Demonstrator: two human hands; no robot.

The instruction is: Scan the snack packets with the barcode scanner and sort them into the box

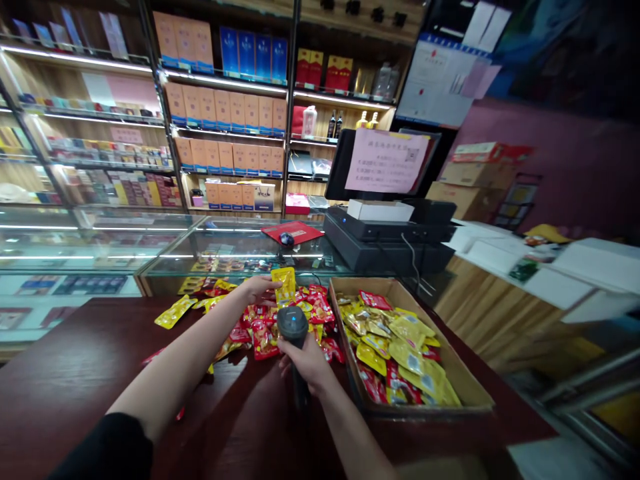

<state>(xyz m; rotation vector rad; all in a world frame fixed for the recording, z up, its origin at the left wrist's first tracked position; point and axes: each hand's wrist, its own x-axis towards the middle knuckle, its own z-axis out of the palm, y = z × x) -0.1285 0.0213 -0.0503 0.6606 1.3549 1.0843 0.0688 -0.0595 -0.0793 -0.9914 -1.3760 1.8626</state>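
Note:
My left hand (261, 291) grips a small yellow snack packet (285, 287) by its left side, holding it upright above the pile. In my right hand (309, 360) is a black barcode scanner (293, 325), its head pointing toward the packet and a small blue light glowing on top. Beneath and behind both hands spreads a heap of red and yellow snack packets (265, 339) on the dark table. One yellow packet (175, 312) lies apart at the heap's left. To the right, an open cardboard box (400, 407) holds more yellow and red packets.
Behind the table stands a glass display counter (165, 250) with a red sheet (300, 232) and a mouse (287, 239) on it. A cash register with a monitor (345, 167) stands behind the box. Shelves of boxed goods (230, 103) line the wall.

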